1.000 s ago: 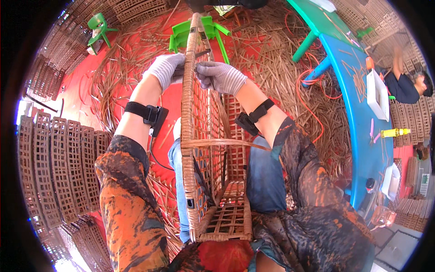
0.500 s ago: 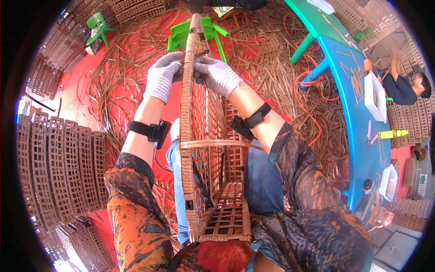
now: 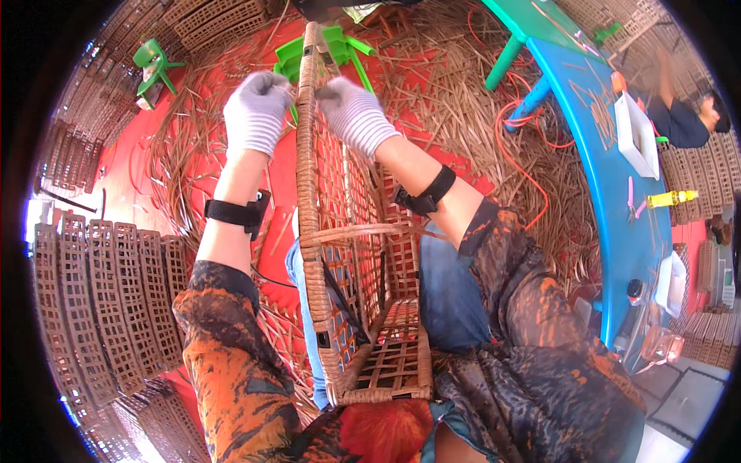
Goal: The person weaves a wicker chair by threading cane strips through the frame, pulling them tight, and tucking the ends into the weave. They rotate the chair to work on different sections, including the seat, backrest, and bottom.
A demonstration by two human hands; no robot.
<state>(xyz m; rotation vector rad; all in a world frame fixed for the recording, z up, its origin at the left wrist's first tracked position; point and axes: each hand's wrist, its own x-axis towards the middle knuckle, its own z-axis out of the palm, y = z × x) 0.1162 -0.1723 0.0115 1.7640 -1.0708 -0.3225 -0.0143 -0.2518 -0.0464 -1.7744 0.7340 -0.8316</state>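
Between my knees stands a brown woven basket (image 3: 307, 185) of open lattice, tilted on its side, its long wrapped rim running away from me. A flat strip (image 3: 363, 231) crosses it like a band. My left hand (image 3: 256, 114), in a pale striped glove, is left of the rim's far end, slightly apart from it, fingers curled closed. On the inner side of the same wall, my right hand (image 3: 356, 114), gloved alike, has its fingers bent in against the lattice near the rim. What either hand pinches is hidden or too thin to make out.
Stacked woven panels (image 3: 108, 301) stand at my left. Loose strips (image 3: 448, 123) cover the red floor. A green stool (image 3: 351, 46) is beyond the basket. At right, a blue table (image 3: 590, 170) carries a white tray (image 3: 637, 143) and a yellow bottle (image 3: 671, 199); another person (image 3: 683, 119) is behind it.
My left hand has drawn back leftward, off the rim it was touching. The right hand has shifted slightly left along with the basket. A dark strip end at the rim no longer shows.
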